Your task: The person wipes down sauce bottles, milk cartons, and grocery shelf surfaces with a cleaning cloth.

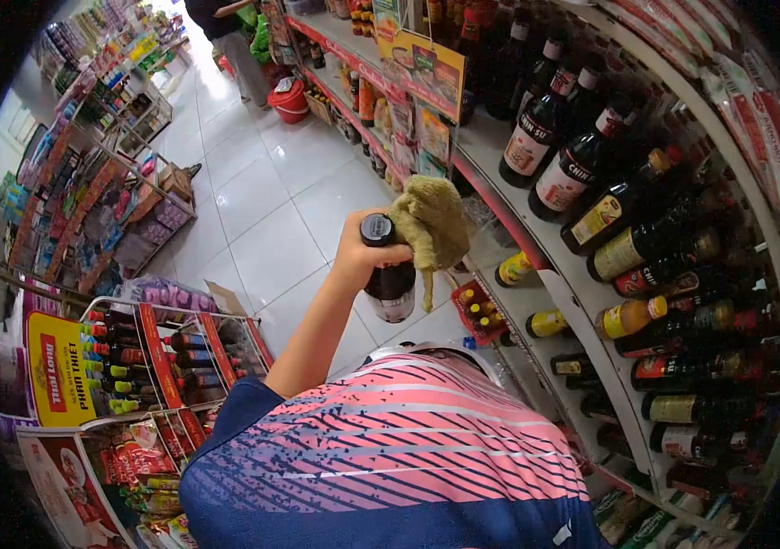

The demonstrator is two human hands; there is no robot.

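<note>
My left hand (pixel 351 260) is closed round the neck of a dark glass bottle (pixel 391 295) with a black cap (pixel 377 229). The bottle is roughly upright in front of my body, over the tiled floor, with a pale label on its lower part. An olive-green cloth (pixel 435 224) is bunched up against the bottle's right side, near my left fingertips, with a thin end hanging down. My right hand does not show; the cloth or my body may hide it.
On my right, a shelf (pixel 500 183) bears dark sauce bottles (pixel 565 178) and a yellow-capped bottle (pixel 632 317). A red crate (pixel 478 309) of bottles stands low down. A bottle rack (pixel 156 357) is at left. A person (pixel 230 46) stands up the aisle near a red bucket (pixel 290 101).
</note>
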